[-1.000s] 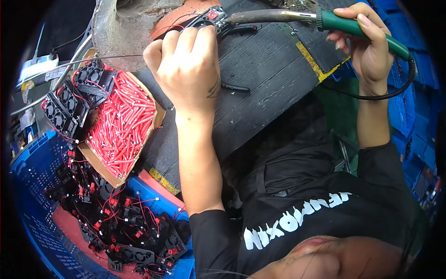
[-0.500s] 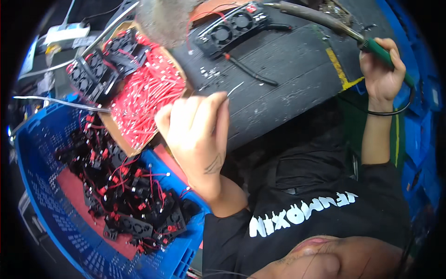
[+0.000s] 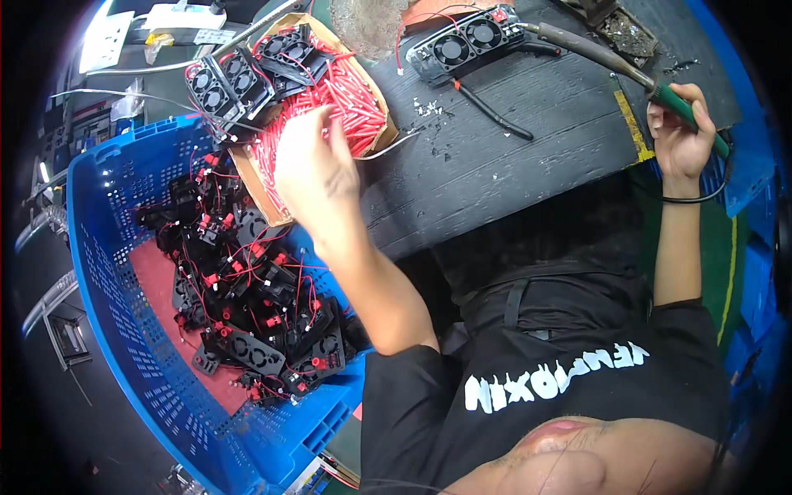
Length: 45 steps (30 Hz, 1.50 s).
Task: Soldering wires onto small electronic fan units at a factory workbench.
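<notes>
My right hand (image 3: 683, 136) is wrapped round the green handle of a soldering iron (image 3: 598, 56). The iron's tip reaches the right end of a black twin-fan unit (image 3: 469, 45) on the dark bench; whether they touch, I cannot tell. Over a cardboard box (image 3: 381, 99) of short red wires (image 3: 353, 97), my left hand (image 3: 318, 161) hangs with thumb and forefinger apart; its other fingers are partly hidden. A thin silvery wire, apparently solder wire (image 3: 394, 147), lies across the box's right edge beside this hand. Black fan units (image 3: 227, 87) rest on the box's left side.
A blue plastic basket (image 3: 107, 247) full of fan units with red and black wires stands left of the bench (image 3: 487, 186). A black cable (image 3: 495, 111) lies below the twin-fan unit. A metal holder (image 3: 623, 33) sits at the back right. Blue crates line the right edge.
My left hand has moved left from the bench to above the red wires. The thin wire formerly at its fingers now lies at the box edge. My right hand keeps the soldering iron near the fan unit.
</notes>
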Each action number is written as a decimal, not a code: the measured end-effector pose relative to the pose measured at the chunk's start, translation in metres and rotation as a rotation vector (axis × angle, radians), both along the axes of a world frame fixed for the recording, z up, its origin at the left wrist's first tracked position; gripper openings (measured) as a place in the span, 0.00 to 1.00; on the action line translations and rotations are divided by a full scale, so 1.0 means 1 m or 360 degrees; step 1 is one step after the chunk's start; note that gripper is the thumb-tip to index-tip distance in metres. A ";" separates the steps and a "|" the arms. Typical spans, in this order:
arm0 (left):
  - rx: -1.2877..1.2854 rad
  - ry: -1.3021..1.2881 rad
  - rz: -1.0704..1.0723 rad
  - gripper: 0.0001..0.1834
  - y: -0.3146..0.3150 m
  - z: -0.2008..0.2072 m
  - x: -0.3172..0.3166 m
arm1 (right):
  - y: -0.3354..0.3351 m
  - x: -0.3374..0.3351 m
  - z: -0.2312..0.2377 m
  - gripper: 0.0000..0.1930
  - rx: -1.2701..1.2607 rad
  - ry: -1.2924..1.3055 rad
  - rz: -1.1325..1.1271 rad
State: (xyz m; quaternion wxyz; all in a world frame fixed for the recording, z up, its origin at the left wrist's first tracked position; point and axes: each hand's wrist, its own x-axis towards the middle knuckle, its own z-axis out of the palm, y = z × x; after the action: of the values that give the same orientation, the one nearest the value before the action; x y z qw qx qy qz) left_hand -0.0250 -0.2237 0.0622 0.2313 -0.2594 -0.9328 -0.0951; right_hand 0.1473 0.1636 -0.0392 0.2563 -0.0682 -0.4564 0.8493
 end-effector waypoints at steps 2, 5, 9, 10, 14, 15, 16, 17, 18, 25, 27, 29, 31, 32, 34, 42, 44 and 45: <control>-0.0190 0.0146 0.0072 0.10 0.005 -0.009 -0.016 | 0.000 0.000 0.001 0.20 0.0049 -0.0001 0.0033; -0.0502 0.0278 0.0271 0.15 0.013 -0.020 -0.038 | -0.002 0.001 0.001 0.21 0.0054 -0.0048 -0.0029; -0.0657 0.0093 0.0509 0.17 0.014 -0.020 -0.039 | -0.003 0.002 0.001 0.21 0.0090 -0.0056 -0.0041; -0.0609 -0.0037 0.0516 0.16 0.013 -0.019 -0.036 | -0.003 0.001 0.001 0.21 0.0071 -0.0076 -0.0086; -0.0348 0.0022 0.0485 0.13 0.014 -0.020 -0.022 | -0.003 0.002 0.001 0.21 0.0094 -0.0058 -0.0068; -0.0360 0.0077 0.0497 0.12 0.014 -0.021 -0.020 | -0.003 0.001 0.001 0.21 0.0107 -0.0021 -0.0043; -0.0349 0.0164 0.0468 0.10 0.013 -0.022 -0.018 | -0.003 0.001 0.000 0.21 0.0108 0.0012 -0.0044; -0.0377 0.0131 0.0513 0.10 0.009 -0.021 -0.016 | -0.003 0.001 0.000 0.21 0.0114 0.0013 -0.0015; -0.0219 0.0227 0.0511 0.10 0.004 -0.019 -0.014 | -0.003 0.001 0.000 0.21 0.0118 0.0025 -0.0003; -0.0332 0.0301 0.0817 0.12 -0.020 -0.006 -0.012 | -0.003 0.001 0.000 0.21 0.0090 -0.0036 -0.0109; -0.0256 0.0194 0.0775 0.13 -0.018 -0.004 -0.013 | -0.003 0.001 0.001 0.21 0.0078 0.0000 -0.0055; -0.0186 0.0073 0.0591 0.13 -0.017 -0.002 -0.016 | -0.003 0.001 0.001 0.21 0.0069 0.0020 -0.0051; -0.0261 0.0016 0.0538 0.12 -0.020 0.003 -0.021 | -0.004 0.001 0.001 0.20 0.0060 -0.0013 -0.0098; -0.0333 -0.0137 0.0527 0.11 -0.022 0.005 -0.023 | -0.004 0.001 0.000 0.20 0.0044 -0.0009 -0.0061; -0.0335 -0.0209 0.0549 0.09 -0.030 0.008 -0.022 | -0.004 0.002 0.000 0.20 0.0077 -0.0016 -0.0125; -0.0063 -0.0548 0.0370 0.07 -0.045 0.015 -0.021 | -0.003 0.002 -0.001 0.21 0.0062 0.0015 -0.0041; -0.0043 -0.0560 0.0296 0.07 -0.043 0.013 -0.022 | -0.003 0.001 -0.001 0.21 0.0070 0.0033 -0.0034; -0.0044 -0.0540 0.0287 0.07 -0.043 0.013 -0.022 | -0.003 0.001 -0.001 0.21 0.0062 0.0029 -0.0033</control>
State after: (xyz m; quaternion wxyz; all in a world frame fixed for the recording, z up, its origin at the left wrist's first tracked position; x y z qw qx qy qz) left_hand -0.0469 -0.2670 0.0749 0.0747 -0.1583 -0.9791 -0.1035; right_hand 0.1487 0.1611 -0.0400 0.2706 -0.0603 -0.4699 0.8381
